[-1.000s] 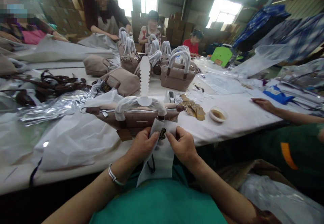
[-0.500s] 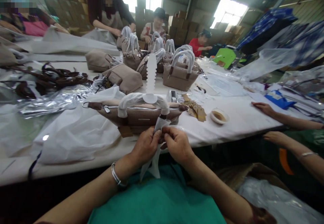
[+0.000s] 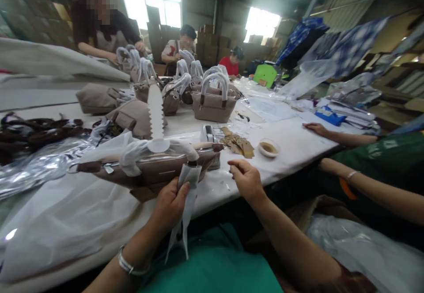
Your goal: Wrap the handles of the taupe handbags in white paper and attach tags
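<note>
A taupe handbag with a zip top and white-wrapped handles lies before me at the table edge. My left hand is closed on a white wrapping strip around a dark strap end at the bag's front; its loose tails hang below. My right hand is off the bag, to its right over the table, fingers curled and thumb near the index finger. Anything between those fingertips is too small to make out. A white notched strip stands up from the bag's handle.
Brown tags, a small round dish and a silver-white object lie beyond the bag. Several wrapped handbags stand farther back. Dark straps are at left. A co-worker's arms reach in from the right.
My right hand has let go of the wrapping strip and moved right, away from the bag. My left hand keeps its hold. The view has turned right, shifting the bag leftward.
</note>
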### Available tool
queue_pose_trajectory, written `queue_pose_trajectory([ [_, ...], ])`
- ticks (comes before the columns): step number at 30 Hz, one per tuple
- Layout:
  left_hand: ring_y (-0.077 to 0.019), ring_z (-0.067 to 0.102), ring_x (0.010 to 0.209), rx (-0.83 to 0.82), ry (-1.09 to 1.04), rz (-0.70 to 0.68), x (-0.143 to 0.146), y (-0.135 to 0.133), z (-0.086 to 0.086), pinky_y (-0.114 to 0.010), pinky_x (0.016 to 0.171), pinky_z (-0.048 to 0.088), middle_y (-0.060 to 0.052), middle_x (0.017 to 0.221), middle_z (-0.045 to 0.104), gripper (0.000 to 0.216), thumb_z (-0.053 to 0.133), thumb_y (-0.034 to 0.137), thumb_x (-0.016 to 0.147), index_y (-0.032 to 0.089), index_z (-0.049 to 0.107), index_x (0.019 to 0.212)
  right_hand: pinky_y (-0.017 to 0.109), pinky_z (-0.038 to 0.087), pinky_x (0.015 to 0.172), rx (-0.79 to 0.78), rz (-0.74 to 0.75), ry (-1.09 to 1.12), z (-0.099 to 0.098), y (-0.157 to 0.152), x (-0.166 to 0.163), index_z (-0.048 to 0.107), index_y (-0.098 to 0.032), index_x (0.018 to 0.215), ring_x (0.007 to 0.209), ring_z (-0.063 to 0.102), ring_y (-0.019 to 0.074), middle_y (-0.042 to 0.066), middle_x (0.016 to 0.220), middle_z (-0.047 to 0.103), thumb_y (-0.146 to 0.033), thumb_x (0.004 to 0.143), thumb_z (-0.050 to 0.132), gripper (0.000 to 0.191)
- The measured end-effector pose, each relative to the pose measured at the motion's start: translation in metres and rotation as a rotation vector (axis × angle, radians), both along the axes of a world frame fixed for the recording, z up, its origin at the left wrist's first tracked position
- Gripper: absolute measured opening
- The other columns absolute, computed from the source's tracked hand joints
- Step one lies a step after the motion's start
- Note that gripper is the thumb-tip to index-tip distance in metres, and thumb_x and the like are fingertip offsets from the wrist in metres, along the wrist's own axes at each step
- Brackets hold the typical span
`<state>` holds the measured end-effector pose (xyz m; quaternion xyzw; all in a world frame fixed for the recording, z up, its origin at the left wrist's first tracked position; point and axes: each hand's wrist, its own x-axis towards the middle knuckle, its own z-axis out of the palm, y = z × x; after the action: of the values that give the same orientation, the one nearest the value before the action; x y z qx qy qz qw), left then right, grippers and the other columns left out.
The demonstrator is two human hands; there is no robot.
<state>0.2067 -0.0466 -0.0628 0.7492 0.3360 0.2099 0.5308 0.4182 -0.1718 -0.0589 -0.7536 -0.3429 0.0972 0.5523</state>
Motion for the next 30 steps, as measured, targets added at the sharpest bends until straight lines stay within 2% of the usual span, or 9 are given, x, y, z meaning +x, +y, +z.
queue_pose_trajectory([
  [3,-0.0223,0.066,0.068,-0.013,0.002,-0.003,0.001,0.005,-0.001,-0.028,0.06,0.048,-0.006,0.078,0.072,0.041,0.051,0.056,0.089,0.017,0.063,0.093,0.029,0.05,0.058,-0.046,-0.18,0.225,-0.007,0.017,0.049,0.071,-0.014,0.093,0.071,0.063,0.0197,0.006,0.074,0.067,-0.032,0.077,0.056,0.028],
  [6,-0.0214,0.065,0.064,-0.017,0.001,0.058,0.002,0.008,-0.003,-0.027,0.057,0.048,-0.006,0.077,0.072,0.044,0.054,0.059,0.086,0.017,0.064,0.094,0.026,0.046,0.056,-0.089,-0.15,0.339,-0.009,0.049,0.075,0.07,-0.014,0.085,0.067,0.06,0.0167,0.004,0.069,0.065,-0.032,0.078,0.055,0.024],
  [11,-0.022,0.067,0.068,-0.023,0.016,0.222,0.003,0.013,-0.008,-0.028,0.06,0.051,-0.007,0.081,0.073,0.048,0.057,0.062,0.083,0.016,0.065,0.096,0.025,0.038,0.052,-0.129,-0.025,0.388,-0.021,0.105,0.065,0.066,-0.018,0.058,0.058,0.051,0.014,0.0,0.057,0.059,-0.031,0.074,0.062,0.021],
  [14,-0.0228,0.067,0.068,-0.056,0.009,0.248,0.004,0.018,-0.013,-0.028,0.059,0.052,-0.008,0.081,0.073,0.05,0.058,0.063,0.082,0.016,0.066,0.097,0.026,0.035,0.049,-0.121,-0.024,0.417,-0.027,0.118,0.053,0.063,-0.02,0.05,0.053,0.046,0.0139,-0.002,0.047,0.05,-0.027,0.067,0.066,0.018],
  [18,-0.0231,0.067,0.068,-0.058,0.023,0.22,0.007,0.023,-0.015,-0.029,0.06,0.052,-0.009,0.082,0.073,0.051,0.056,0.063,0.085,0.015,0.065,0.1,0.026,0.041,0.053,-0.014,-0.064,0.482,-0.025,0.107,0.044,0.065,-0.017,0.055,0.056,0.052,0.0152,-0.002,0.051,0.055,-0.025,0.064,0.065,0.012],
  [22,-0.0236,0.068,0.071,-0.063,0.039,0.177,0.009,0.026,-0.011,-0.029,0.061,0.052,-0.009,0.084,0.074,0.049,0.055,0.061,0.086,0.015,0.064,0.1,0.027,0.048,0.069,0.079,-0.052,0.318,-0.022,0.081,0.03,0.072,-0.018,0.069,0.078,0.061,0.0182,0.002,0.073,0.07,-0.033,0.069,0.066,0.016],
  [24,-0.0227,0.067,0.069,-0.077,0.02,0.149,0.009,0.027,-0.01,-0.029,0.06,0.052,-0.009,0.084,0.074,0.047,0.055,0.06,0.087,0.015,0.063,0.1,0.025,0.047,0.066,0.116,-0.027,0.298,-0.025,0.071,0.02,0.073,-0.018,0.071,0.073,0.061,0.0162,0.002,0.073,0.07,-0.037,0.072,0.067,0.021],
  [27,-0.0221,0.067,0.068,-0.068,-0.003,0.104,0.008,0.028,-0.008,-0.028,0.058,0.05,-0.008,0.086,0.074,0.045,0.054,0.058,0.088,0.016,0.063,0.101,0.021,0.037,0.047,0.1,0.017,0.574,-0.034,0.064,0.007,0.071,-0.014,0.074,0.051,0.052,0.0102,0.001,0.063,0.066,-0.039,0.07,0.071,0.025],
  [30,-0.0226,0.067,0.071,-0.008,0.02,0.092,0.006,0.027,-0.005,-0.029,0.061,0.05,-0.007,0.083,0.073,0.041,0.052,0.055,0.088,0.016,0.064,0.097,0.018,0.028,0.04,0.085,0.031,0.844,-0.044,0.065,0.002,0.069,-0.012,0.079,0.045,0.048,0.0075,0.0,0.059,0.064,-0.034,0.061,0.078,0.029],
])
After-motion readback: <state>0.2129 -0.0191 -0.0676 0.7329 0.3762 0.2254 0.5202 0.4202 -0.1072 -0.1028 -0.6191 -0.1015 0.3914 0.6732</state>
